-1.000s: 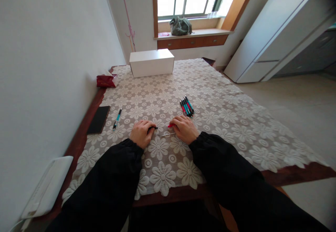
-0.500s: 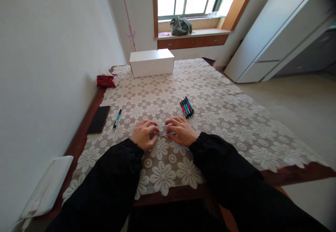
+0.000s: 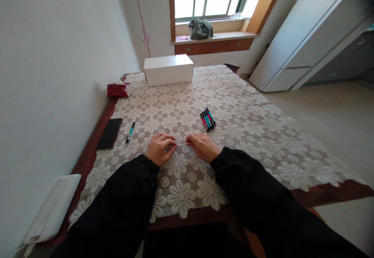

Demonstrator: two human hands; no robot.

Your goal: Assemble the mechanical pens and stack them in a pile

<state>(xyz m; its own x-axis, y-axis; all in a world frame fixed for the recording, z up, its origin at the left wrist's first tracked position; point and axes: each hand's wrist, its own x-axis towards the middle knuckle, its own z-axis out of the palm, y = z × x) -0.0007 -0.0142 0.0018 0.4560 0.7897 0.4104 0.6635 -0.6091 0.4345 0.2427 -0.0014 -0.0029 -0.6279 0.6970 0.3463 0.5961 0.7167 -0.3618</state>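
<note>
Over the near part of the lace tablecloth (image 3: 181,197), a thin pale rod, which looks like a pen refill (image 3: 183,144), spans the small gap between my two hands. My left hand (image 3: 160,148) is closed in a pinch at the rod's left end. From the other side, my right hand (image 3: 202,146) is closed with its fingertips on the right end, its back turned up and hiding most of what it holds. Beyond my right hand lies a row of several pink and teal pens (image 3: 207,119). A single teal pen (image 3: 131,132) rests left of my left hand.
A black notebook (image 3: 109,134) lies by the table's left edge. Farther back are a red packet of tissues (image 3: 118,90) and a white box (image 3: 168,71). A white power strip (image 3: 54,207) sits at the near left, against the wall.
My right hand has turned over, its fingers now together and its back facing up. The pink piece seen in it before no longer shows. My left hand has barely moved.
</note>
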